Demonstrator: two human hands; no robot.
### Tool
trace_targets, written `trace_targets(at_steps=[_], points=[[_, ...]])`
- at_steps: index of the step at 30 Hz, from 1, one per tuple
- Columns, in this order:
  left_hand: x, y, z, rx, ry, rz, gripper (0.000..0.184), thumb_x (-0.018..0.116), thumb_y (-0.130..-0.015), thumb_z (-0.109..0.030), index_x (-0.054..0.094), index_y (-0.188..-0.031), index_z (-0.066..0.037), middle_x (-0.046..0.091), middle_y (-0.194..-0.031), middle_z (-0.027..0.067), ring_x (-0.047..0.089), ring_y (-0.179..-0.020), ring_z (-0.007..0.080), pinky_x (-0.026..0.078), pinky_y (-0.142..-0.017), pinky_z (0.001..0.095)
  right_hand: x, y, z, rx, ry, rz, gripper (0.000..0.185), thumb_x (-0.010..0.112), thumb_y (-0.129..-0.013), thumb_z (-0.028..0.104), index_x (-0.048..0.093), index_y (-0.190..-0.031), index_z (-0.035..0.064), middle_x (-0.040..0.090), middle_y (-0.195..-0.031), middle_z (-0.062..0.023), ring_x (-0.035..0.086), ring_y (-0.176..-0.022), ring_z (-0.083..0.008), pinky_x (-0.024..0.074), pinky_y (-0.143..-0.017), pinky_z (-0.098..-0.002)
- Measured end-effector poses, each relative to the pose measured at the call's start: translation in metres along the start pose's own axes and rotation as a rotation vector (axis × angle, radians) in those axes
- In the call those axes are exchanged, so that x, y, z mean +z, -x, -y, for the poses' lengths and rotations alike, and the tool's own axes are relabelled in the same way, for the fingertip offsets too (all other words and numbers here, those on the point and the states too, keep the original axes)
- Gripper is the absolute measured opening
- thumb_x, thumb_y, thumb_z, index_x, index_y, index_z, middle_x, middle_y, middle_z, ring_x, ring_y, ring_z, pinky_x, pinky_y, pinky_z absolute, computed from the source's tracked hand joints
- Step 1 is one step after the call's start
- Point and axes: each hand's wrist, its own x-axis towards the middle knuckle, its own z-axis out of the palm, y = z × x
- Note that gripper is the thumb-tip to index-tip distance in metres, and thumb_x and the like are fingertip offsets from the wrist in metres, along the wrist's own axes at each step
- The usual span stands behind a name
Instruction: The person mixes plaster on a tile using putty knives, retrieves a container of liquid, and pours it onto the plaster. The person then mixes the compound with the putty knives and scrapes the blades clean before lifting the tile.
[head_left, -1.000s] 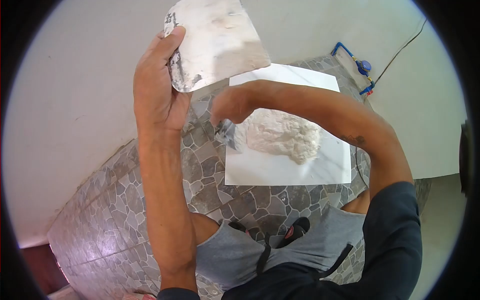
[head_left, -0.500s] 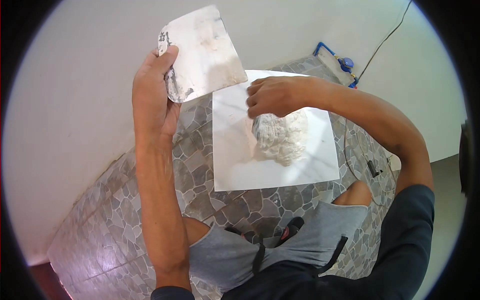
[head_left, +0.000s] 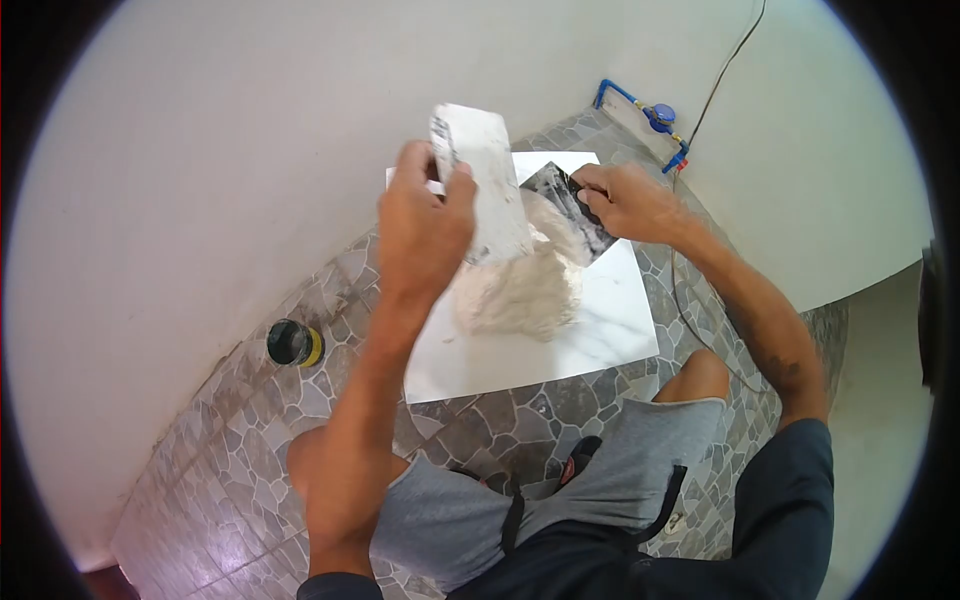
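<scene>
My left hand (head_left: 428, 225) grips a flat scraper plate (head_left: 485, 185) by its left edge, thumb on the face. White putty coats that plate, which is tilted over the mound. My right hand (head_left: 630, 203) pinches a dark, putty-smeared scraper (head_left: 563, 190) at its upper right edge. This scraper slants at the far right side of the white putty mound (head_left: 515, 300). Beneath the mound lies a white marbled board (head_left: 615, 330) on the floor. The left plate hides part of the mound and board.
A dark tub with a yellow label (head_left: 292, 343) stands on the stone-patterned floor (head_left: 480, 415) at the left, near the wall (head_left: 220, 170). Blue pipes with a water meter (head_left: 660, 118) sit by the back corner. A cable (head_left: 677, 290) runs along the right.
My left hand has moved right and down, tilting its plate over the mound. My right hand has shifted right, bringing the dark scraper into view. The tub now shows at the left.
</scene>
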Motion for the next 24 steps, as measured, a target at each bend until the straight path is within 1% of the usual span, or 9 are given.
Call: trace_targets(at_steps=[1,4,5,7,10,13,17,22,24], points=[[0.01,0.006,0.0,0.01,-0.006,0.021,0.02,0.061,-0.094,-0.016,0.055,-0.097,0.003,0.062,-0.076,0.0144,0.061,-0.065,0.0216,0.049,-0.063,0.0384,0.003,0.001,-0.003,0.058,-0.033,-0.029,0.018,0.056,-0.086,0.015,0.061,-0.085,-0.0022,0.06,-0.072,-0.024,0.06,-0.068,-0.0406,0.0453,-0.065,-0.0488],[0.037,0.021,-0.005,0.003,-0.089,0.094,0.016,0.059,-0.093,-0.012,0.053,-0.096,0.003,0.064,-0.082,0.0251,0.064,-0.075,0.0437,0.05,-0.07,0.0489,0.006,0.004,-0.013,0.183,-0.069,-0.026,0.017,0.059,-0.089,0.012,0.064,-0.084,-0.0028,0.049,-0.059,-0.0088,0.044,-0.057,-0.0156,0.0378,-0.055,-0.0363],[0.045,0.025,-0.004,0.018,-0.114,0.118,0.017,0.058,-0.093,-0.011,0.052,-0.098,0.003,0.064,-0.083,0.026,0.065,-0.076,0.0438,0.049,-0.07,0.0506,0.01,0.005,-0.014,0.216,-0.115,-0.049,0.017,0.059,-0.088,0.013,0.063,-0.082,-0.0027,0.047,-0.059,-0.0076,0.044,-0.057,-0.0142,0.0375,-0.055,-0.0358],[0.059,0.033,0.001,0.062,-0.16,0.137,0.019,0.059,-0.094,-0.012,0.052,-0.1,0.004,0.065,-0.084,0.0218,0.064,-0.064,0.028,0.049,-0.061,0.0418,0.017,0.007,-0.013,0.283,-0.206,-0.097,0.019,0.06,-0.087,0.014,0.061,-0.079,-0.0025,0.044,-0.059,-0.0053,0.042,-0.058,-0.0114,0.0367,-0.053,-0.0349],[0.072,0.042,0.002,0.101,-0.177,0.154,0.018,0.059,-0.094,-0.011,0.05,-0.099,0.004,0.064,-0.086,0.0232,0.064,-0.065,0.0321,0.049,-0.06,0.0439,0.024,0.009,-0.003,0.265,-0.275,-0.182,0.02,0.061,-0.088,0.015,0.061,-0.08,-0.0033,0.047,-0.059,-0.0053,0.043,-0.057,-0.0121,0.0377,-0.053,-0.0349],[0.076,0.046,-0.004,0.065,-0.156,0.175,0.017,0.058,-0.094,-0.011,0.049,-0.099,0.004,0.063,-0.088,0.0237,0.064,-0.067,0.035,0.049,-0.062,0.0456,0.03,0.013,0.007,0.254,-0.205,-0.276,0.021,0.057,-0.083,0.016,0.06,-0.08,-0.0041,0.058,-0.066,-0.0247,0.058,-0.06,-0.0352,0.0463,-0.062,-0.0461],[0.076,0.043,-0.002,0.081,-0.188,0.165,0.017,0.058,-0.094,-0.011,0.049,-0.099,0.004,0.063,-0.09,0.0244,0.063,-0.067,0.0364,0.049,-0.064,0.0465,0.026,0.025,0.019,0.308,-0.296,-0.287,0.021,0.058,-0.084,0.017,0.063,-0.087,-0.0031,0.061,-0.068,-0.0205,0.061,-0.062,-0.0339,0.0474,-0.062,-0.0449],[0.073,0.036,0.006,0.084,-0.208,0.142,0.017,0.058,-0.094,-0.011,0.049,-0.099,0.003,0.063,-0.087,0.0242,0.064,-0.068,0.0358,0.049,-0.065,0.0467,0.023,0.045,0.033,0.285,-0.354,-0.325,0.02,0.06,-0.087,0.017,0.063,-0.092,-0.0022,0.059,-0.066,-0.0154,0.057,-0.059,-0.027,0.0464,-0.06,-0.0402],[0.07,0.032,0.007,0.08,-0.215,0.164,0.015,0.058,-0.093,-0.007,0.048,-0.1,0.003,0.062,-0.088,0.0255,0.064,-0.074,0.0423,0.05,-0.067,0.05,0.023,0.052,0.032,0.289,-0.394,-0.331,0.019,0.062,-0.088,0.017,0.063,-0.094,-0.0018,0.058,-0.065,-0.0132,0.054,-0.058,-0.0232,0.0456,-0.059,-0.038]])
